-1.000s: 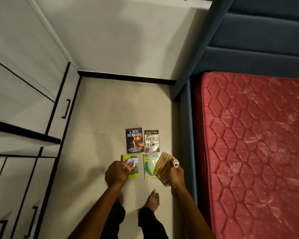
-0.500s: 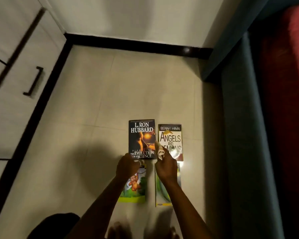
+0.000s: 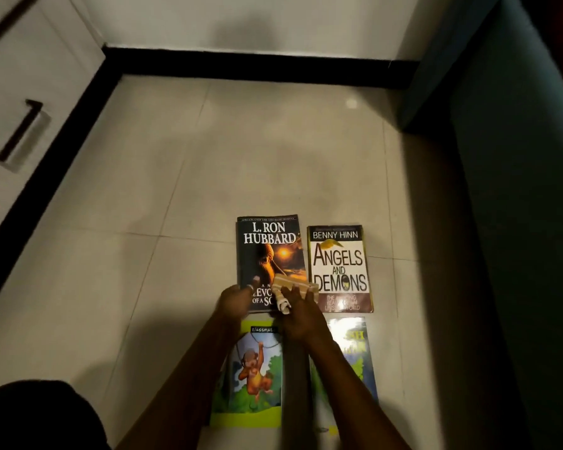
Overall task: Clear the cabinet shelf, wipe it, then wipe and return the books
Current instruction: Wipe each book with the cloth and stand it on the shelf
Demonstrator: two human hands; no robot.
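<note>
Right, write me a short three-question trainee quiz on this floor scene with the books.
1. True or false: the right hand presses a tan cloth onto the L. Ron Hubbard book.
2. How many books lie on the floor?
3. Which book is right of the Hubbard book? A) the monkey-cover book B) Angels and Demons C) the green book

Key: 1 true; 2 four; 3 B. The left hand holds the Hubbard book's lower left corner.
</note>
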